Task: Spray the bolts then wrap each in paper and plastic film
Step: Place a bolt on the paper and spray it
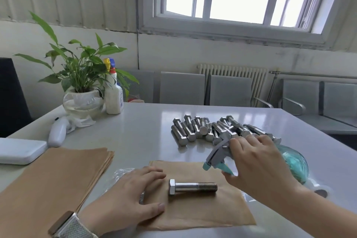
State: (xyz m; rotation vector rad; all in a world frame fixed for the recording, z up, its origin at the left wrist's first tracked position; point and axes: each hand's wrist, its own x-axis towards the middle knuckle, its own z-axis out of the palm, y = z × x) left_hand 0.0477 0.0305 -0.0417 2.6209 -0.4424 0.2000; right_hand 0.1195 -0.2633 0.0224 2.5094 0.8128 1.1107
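Observation:
One steel hex bolt point(192, 187) lies on a brown paper sheet point(208, 212), head to the left, with clear plastic film point(120, 173) showing under the sheet's left edge. My left hand point(131, 195) rests flat on the sheet's left side, fingers apart, holding nothing. My right hand point(257, 162) grips a spray bottle point(218, 155) with a grey head and teal nozzle and trigger; the nozzle points left and down above the bolt. A pile of several bolts point(216, 130) lies behind on the table.
A stack of brown paper sheets point(58, 176) lies at the front left. Along the left edge are a white flat box point(19, 151), a white handheld device point(58, 133), a potted plant in a glass bowl point(83, 100) and a white spray bottle point(114, 92). Metal chairs point(231, 91) stand behind the grey table point(135, 121).

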